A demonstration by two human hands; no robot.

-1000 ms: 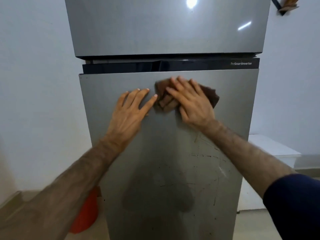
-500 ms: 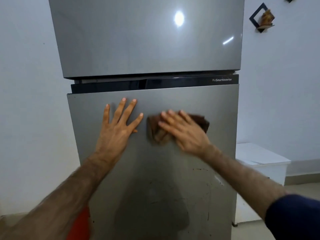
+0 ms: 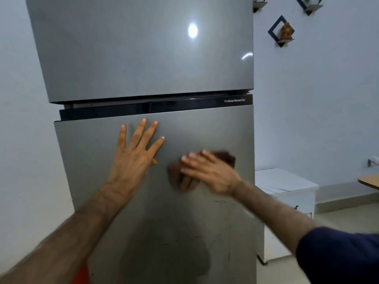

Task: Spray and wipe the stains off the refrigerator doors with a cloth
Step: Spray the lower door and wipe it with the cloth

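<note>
A tall silver refrigerator fills the view, with an upper door (image 3: 133, 54) and a lower door (image 3: 86, 160) split by a black band. My left hand (image 3: 135, 156) lies flat on the lower door, fingers spread, holding nothing. To its right my right hand (image 3: 207, 173) presses a brown cloth (image 3: 225, 156) against the same door; the hand is blurred. Thin dark scratch-like stains (image 3: 221, 201) mark the door below the cloth, and a darker smudged patch (image 3: 168, 253) sits lower down. No spray bottle is in sight.
A white low cabinet (image 3: 287, 187) stands right of the refrigerator. Small black diamond wall shelves (image 3: 281, 31) hang on the right wall. A wooden tabletop edge (image 3: 369, 181) shows at far right. Something red (image 3: 82, 275) sits by the refrigerator's lower left.
My right hand has dragged the cloth down the lower door, away from its top edge. My left hand stayed flat on the door. The camera has tilted up, showing more of the upper door.
</note>
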